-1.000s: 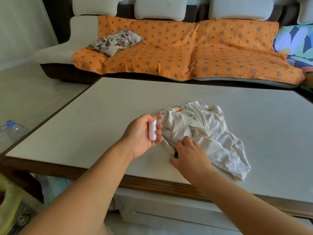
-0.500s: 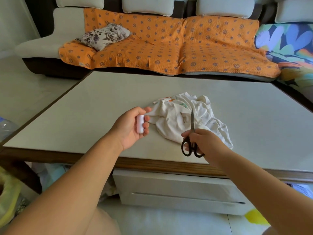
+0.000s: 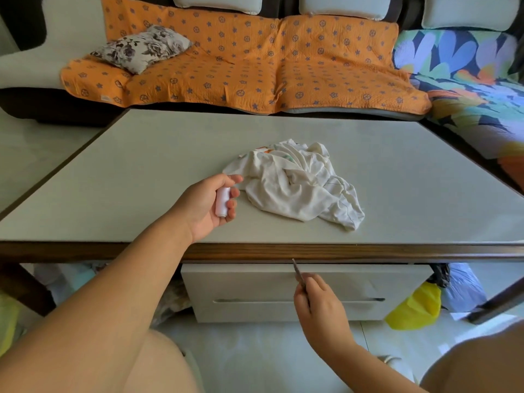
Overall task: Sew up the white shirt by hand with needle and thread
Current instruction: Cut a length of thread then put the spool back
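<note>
The white shirt [image 3: 295,182] lies crumpled near the middle of the pale table [image 3: 141,171]. Just left of it, my left hand [image 3: 207,205] hovers over the table and holds a small white spool of thread [image 3: 222,201] upright between thumb and fingers. My right hand [image 3: 319,304] is below the table's front edge, in front of the drawer, gripping a pair of scissors [image 3: 299,275] whose closed blades point up past my fingers; the handles are hidden in my fist. No needle shows.
The table has a dark wooden front edge [image 3: 340,252] with a white drawer unit [image 3: 283,293] under it. A sofa with an orange cover [image 3: 241,61] and a floral cushion [image 3: 141,48] stands behind. Yellow and blue bags [image 3: 416,307] lie on the floor at right.
My right hand took the scissors from beside the shirt and drew them back, down below the table's edge. My left hand stayed beside the shirt with the spool.
</note>
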`<action>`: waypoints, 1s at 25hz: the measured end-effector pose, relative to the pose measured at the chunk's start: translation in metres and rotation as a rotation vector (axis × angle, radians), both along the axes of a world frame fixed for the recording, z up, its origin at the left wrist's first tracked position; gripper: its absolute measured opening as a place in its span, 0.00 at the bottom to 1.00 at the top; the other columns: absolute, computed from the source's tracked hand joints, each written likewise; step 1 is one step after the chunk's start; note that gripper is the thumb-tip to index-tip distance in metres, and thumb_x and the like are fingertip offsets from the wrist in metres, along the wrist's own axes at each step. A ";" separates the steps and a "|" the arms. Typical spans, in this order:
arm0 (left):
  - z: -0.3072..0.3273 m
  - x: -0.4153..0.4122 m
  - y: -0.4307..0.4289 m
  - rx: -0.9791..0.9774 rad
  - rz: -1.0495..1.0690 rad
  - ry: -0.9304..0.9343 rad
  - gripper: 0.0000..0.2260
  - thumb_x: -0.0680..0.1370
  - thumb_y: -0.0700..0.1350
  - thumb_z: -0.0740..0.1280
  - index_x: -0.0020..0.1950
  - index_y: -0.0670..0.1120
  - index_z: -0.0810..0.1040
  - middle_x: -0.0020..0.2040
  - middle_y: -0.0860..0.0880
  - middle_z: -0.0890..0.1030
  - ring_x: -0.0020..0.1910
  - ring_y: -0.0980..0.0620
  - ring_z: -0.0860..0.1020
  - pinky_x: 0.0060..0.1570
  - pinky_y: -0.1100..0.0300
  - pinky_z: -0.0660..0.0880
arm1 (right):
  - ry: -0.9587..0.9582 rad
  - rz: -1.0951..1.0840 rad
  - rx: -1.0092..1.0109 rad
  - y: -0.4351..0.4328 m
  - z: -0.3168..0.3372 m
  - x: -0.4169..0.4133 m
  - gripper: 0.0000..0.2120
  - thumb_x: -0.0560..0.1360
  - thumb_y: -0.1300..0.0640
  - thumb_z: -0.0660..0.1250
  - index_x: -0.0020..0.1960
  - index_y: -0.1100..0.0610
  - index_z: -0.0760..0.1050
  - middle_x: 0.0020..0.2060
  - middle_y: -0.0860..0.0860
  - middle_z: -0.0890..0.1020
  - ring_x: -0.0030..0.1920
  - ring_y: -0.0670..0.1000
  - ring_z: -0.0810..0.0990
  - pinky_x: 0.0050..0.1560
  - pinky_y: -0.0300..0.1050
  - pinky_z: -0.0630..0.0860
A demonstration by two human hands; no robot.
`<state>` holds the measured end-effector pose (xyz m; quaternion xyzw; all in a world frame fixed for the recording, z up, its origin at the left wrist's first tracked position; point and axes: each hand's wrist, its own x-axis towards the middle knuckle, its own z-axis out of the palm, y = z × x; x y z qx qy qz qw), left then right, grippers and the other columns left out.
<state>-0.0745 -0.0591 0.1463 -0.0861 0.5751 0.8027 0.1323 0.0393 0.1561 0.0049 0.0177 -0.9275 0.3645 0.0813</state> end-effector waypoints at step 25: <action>-0.016 0.034 -0.008 -0.698 -0.629 -0.013 0.11 0.82 0.42 0.62 0.63 0.49 0.77 0.54 0.46 0.81 0.47 0.51 0.80 0.46 0.58 0.80 | -0.379 0.298 0.791 0.009 0.088 -0.040 0.10 0.81 0.57 0.56 0.54 0.52 0.76 0.42 0.49 0.78 0.43 0.53 0.78 0.42 0.46 0.75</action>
